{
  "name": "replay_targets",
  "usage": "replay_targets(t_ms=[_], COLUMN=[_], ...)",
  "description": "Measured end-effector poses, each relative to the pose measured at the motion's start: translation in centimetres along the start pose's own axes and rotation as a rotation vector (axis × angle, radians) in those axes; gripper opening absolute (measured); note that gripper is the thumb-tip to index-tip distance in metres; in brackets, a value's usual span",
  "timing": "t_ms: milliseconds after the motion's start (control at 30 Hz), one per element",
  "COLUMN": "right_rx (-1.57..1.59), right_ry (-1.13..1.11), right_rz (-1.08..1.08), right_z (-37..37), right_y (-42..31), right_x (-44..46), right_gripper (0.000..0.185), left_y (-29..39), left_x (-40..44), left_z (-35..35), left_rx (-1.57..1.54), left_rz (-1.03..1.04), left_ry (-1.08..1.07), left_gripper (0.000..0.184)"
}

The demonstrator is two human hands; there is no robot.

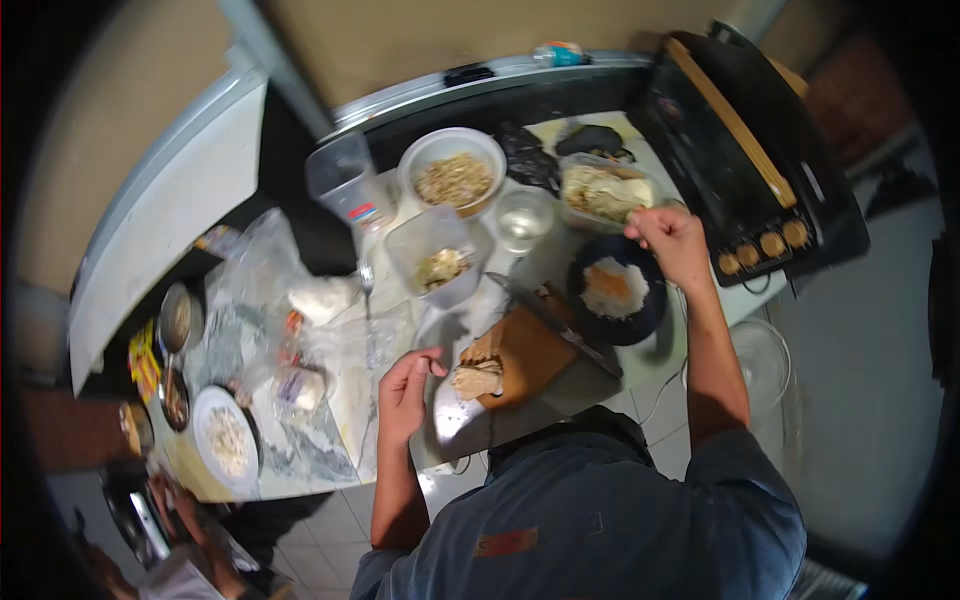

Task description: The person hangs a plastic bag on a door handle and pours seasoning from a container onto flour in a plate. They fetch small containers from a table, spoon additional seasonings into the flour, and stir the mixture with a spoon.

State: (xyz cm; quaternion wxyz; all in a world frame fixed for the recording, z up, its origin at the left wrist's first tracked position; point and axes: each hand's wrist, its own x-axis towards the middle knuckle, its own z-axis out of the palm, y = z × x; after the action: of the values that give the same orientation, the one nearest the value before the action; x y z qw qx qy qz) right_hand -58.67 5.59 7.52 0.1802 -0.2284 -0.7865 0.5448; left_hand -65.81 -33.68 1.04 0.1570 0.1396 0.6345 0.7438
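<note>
A hand can pass over the right of the board [538,362] from the near side; slices [478,378] block its left, with knife [590,352], tub [413,238] and black bowl [656,300] beyond.

Beyond the brown board [545,352], one white bowl [428,150] and four clear plastic containers [405,243] are counted. To its right, one black plate [655,302] is seen, then one toaster oven [718,185] fitted with four knobs [772,243]. To its left, one fork [367,281] and one white plate [205,425] are found.
</note>
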Motion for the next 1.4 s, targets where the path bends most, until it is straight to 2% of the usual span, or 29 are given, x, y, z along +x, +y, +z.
replay_targets(t_ms=[67, 100, 167, 233, 267, 367, 433, 467, 500, 633, 767, 833, 867, 967, 1100, 1167, 1200, 1267, 1300, 1333, 1367, 1400], right_rx=[-0.023, 0.01, 0.09, 0.113, 0.109, 0.111, 0.083, 0.089, 0.083, 0.053, -0.001, -0.077, -0.049, 0.02, -0.007, 0.102, 0.162, 0.193, 0.236, 0.145, 0.132, 0.152], right_ry=[0.141, 0.226, 0.33, 0.54, 0.612, 0.777, 0.841, 0.929, 1.012, 1.276, 1.613, 1.764, 1.862, 2.168, 2.453, 2.528, 2.576, 2.658, 2.698, 2.789, 2.817, 2.834], right_rz=[0.085, 0.116, 0.077, -0.055, -0.046, -0.028, 0.144, 0.145, 0.155, 0.293, 0.343, 0.615, 0.65, 0.652, 0.726, 0.7, 0.69, 0.721, 0.733, 0.767, 0.779, 0.876], right_z=[-3.7, -5.4, -9.3, -12.3, -14.2, -20.5, -24.6, -26.2, -27.8, -31.4, -29.7, -27.6, -26.2, -21.8, -15.8, -13.6, -12.8, -11.4, -11.0, -11.0, -11.0, -10.8], right_y=[1.7, 2.5, 4.6, 5.1, 5.6, 7.2, 7.8, 8.4, 8.9, 11.0, 13.7, 12.3, 11.7, 10.5, 9.2, 9.1, 8.7, 7.5, 7.1, 6.8, 6.6, 6.4], right_x=[-3.5, -5.3, -9.1, -13.7, -16.2, -25.4, -33.0, -37.2, -41.8, -62.8, -84.4, -92.8, -96.3, -104.7, -111.4, -114.0, -115.3, -118.5, -119.8, -121.4, -123.0, -124.7], right_gripper=[0.022, 0.023, 0.026, 0.03, 0.03, 0.032, 0.03, 0.031, 0.031, 0.03, 0.032, 0.035, 0.037, 0.035, 0.034, 0.033, 0.033, 0.033, 0.034, 0.025, 0.025, 0.025], left_y=[-0.4, -0.6, -0.8, -0.8, -1.3, -0.7, -0.9, -0.8, -0.8, -3.7, -6.8, -6.8, -6.7, -6.7, -9.0, -10.0, -10.4, -10.9, -10.5, -9.7, -9.3, -9.6], left_x=[1.1, 1.4, 2.1, 2.3, 2.2, 0.2, -2.4, -4.5, -6.9, -20.4, -37.2, -46.1, -50.0, -61.4, -75.6, -83.0, -87.0, -94.1, -97.8, -101.3, -104.5, -107.5], left_z=[2.3, 3.9, 7.8, 12.3, 14.6, 23.6, 30.2, 33.4, 36.5, 48.7, 58.0, 61.3, 62.4, 65.1, 66.8, 67.9, 68.2, 68.2, 67.9, 67.5, 67.4, 67.8], left_rx=[0.14, 0.147, 0.137, 0.113, 0.146, 0.268, 0.266, 0.286, 0.313, 0.176, 0.182, 0.1, 0.072, 0.061, 0.152, 0.156, 0.146, -0.13, -0.143, -0.135, -0.128, -0.141], left_rz=[-0.034, -0.028, -0.041, -0.069, -0.091, -0.113, 0.051, -0.009, -0.068, 0.02, -0.005, -0.072, -0.1, -0.245, -0.267, -0.097, -0.107, -0.231, -0.247, -0.254, -0.261, -0.274], left_ry=[-0.239, -0.294, -0.452, -0.593, -0.637, -0.841, -1.071, -1.145, -1.218, -1.517, -1.83, -1.906, -2.001, -2.207, -2.473, -2.634, -2.697, -2.838, -2.881, -2.86, -2.838, -2.867], left_gripper=[0.014, 0.014, 0.01, 0.009, 0.009, 0.012, 0.019, 0.018, 0.027, 0.048, 0.045, 0.049, 0.053, 0.055, 0.053, 0.051, 0.051, 0.044, 0.044, 0.037, 0.03, 0.03])
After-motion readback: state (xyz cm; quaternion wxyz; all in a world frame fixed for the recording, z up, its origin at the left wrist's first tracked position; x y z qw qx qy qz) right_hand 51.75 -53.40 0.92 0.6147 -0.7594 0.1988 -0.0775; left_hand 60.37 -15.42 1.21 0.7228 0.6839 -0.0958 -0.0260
